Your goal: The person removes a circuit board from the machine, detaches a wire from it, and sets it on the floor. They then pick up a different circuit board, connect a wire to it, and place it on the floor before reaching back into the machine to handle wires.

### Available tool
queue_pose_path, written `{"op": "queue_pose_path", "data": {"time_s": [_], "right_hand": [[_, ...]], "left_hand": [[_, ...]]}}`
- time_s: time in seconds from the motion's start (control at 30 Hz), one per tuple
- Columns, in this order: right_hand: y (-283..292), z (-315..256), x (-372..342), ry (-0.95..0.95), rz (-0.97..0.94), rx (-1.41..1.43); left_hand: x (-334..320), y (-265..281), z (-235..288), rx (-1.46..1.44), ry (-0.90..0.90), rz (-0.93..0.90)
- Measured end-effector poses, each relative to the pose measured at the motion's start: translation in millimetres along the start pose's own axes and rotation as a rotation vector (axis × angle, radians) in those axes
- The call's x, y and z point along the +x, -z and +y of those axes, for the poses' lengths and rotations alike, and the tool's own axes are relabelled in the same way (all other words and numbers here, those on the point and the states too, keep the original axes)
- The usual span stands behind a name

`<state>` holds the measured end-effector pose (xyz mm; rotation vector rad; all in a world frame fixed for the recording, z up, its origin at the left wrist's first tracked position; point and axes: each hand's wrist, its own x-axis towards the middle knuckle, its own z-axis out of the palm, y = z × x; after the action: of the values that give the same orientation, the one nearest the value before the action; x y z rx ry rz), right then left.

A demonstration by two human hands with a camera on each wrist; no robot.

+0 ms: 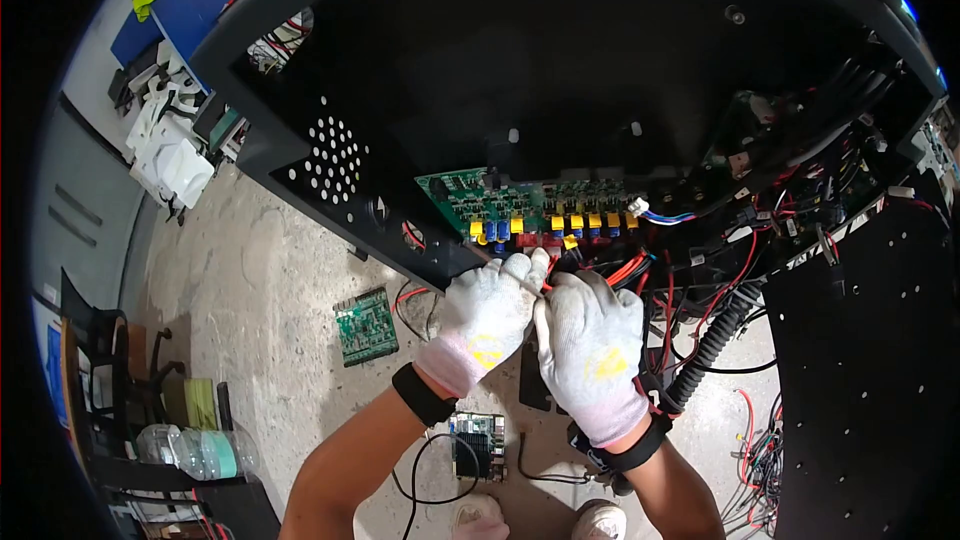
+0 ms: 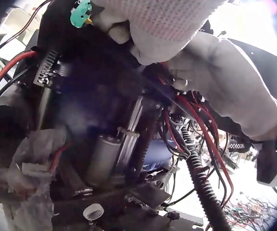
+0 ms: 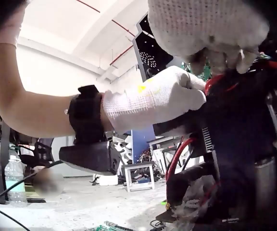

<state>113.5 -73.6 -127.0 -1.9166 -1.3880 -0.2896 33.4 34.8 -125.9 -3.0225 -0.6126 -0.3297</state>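
Note:
Two white-gloved hands meet at the front edge of a black metal cabinet, just below a green circuit board [image 1: 460,198] with yellow and blue connectors. The left hand [image 1: 490,315] has its fingers curled at a red cable [image 3: 214,84], which it appears to pinch in the right wrist view. Close beside it, the right hand [image 1: 597,355] bends its fingers downward among the wires; what its fingertips touch is hidden. Orange-red wires [image 1: 628,268] run out just past the right hand's knuckles. In the left wrist view, red wires [image 2: 201,118] hang below the right hand [image 2: 225,77].
A black corrugated tube [image 1: 705,350] drops from the cabinet on the right, near a perforated black panel [image 1: 860,340]. Two circuit boards lie on the floor, one at the left [image 1: 366,327], one below the hands [image 1: 478,447]. Loose wires [image 1: 765,460] lie at lower right.

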Motion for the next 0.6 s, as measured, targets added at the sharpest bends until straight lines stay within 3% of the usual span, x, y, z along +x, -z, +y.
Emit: {"op": "queue_pose_path", "data": {"time_s": [0.1, 0.17, 0.23, 0.3, 0.37, 0.5, 0.6], "right_hand": [[-3.7, 2.7, 1.9, -0.013, -0.055, -0.045], [-10.6, 3.6, 4.1, -0.006, 0.002, -0.074], [-17.8, 5.2, 2.7, 0.004, 0.067, -0.065], [-27.5, 7.0, -3.2, -0.107, 0.258, 0.209], [-30.5, 7.1, -9.8, -0.291, 0.274, 0.485], [-20.2, 8.5, -6.4, -0.197, 0.218, 0.318], [-20.2, 10.4, -2.3, -0.241, 0.214, 0.464]], "left_hand": [[1.2, 0.7, -0.3, -0.064, 0.043, -0.061], [0.4, -4.5, -4.2, -0.264, 0.071, 0.027], [-0.9, -7.7, -5.7, -0.217, 0.050, 0.042], [-0.3, -8.6, -6.9, -0.169, 0.028, 0.060], [0.5, -8.9, -8.1, -0.111, -0.053, 0.130], [-0.9, -16.1, -15.6, -0.185, -0.056, 0.074], [-0.5, -13.1, -15.9, -0.086, -0.138, 0.092]]}}
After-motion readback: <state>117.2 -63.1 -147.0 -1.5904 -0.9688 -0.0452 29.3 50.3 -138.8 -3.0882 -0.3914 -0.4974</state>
